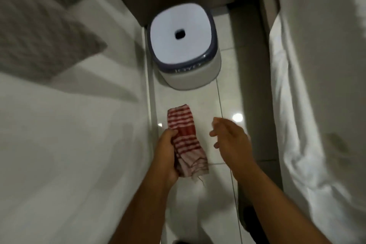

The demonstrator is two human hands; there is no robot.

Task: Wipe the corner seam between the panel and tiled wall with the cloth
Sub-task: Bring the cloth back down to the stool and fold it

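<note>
Nearest the camera, two bare forearms reach forward over a glossy tiled floor (223, 97). The left hand (168, 154) is closed around a red-and-white striped cloth (185, 140), thumb and fingers pinching it along its left side so that the folded length hangs free, one end pointing ahead and a frayed end trailing back toward the wrist. Held bunched like this, it looks gathered into a pad rather than spread — a shape that would suit pushing into a narrow joint. The right hand (229, 140) hovers just beside the cloth, apart from it, fingers loosely spread and holding nothing; it seems ready to help refold or steady the fabric.

Immediately left of the cloth runs a pale vertical panel (69, 154), and a thin line (151, 105) marks where its lower edge meets the floor. The cloth is near that line but not pressed to it, so I judge the wiping has not begun. Which surface is the tiled wall is hard to tell from this blurred view.

Farther on, a white stool with a dark rim (183, 45) and a hole in its seat stands on the floor close against the panel's foot. On the right a white curtain-like sheet (301, 105) hangs, and a grey textured towel (39, 31) drapes over the upper left.
</note>
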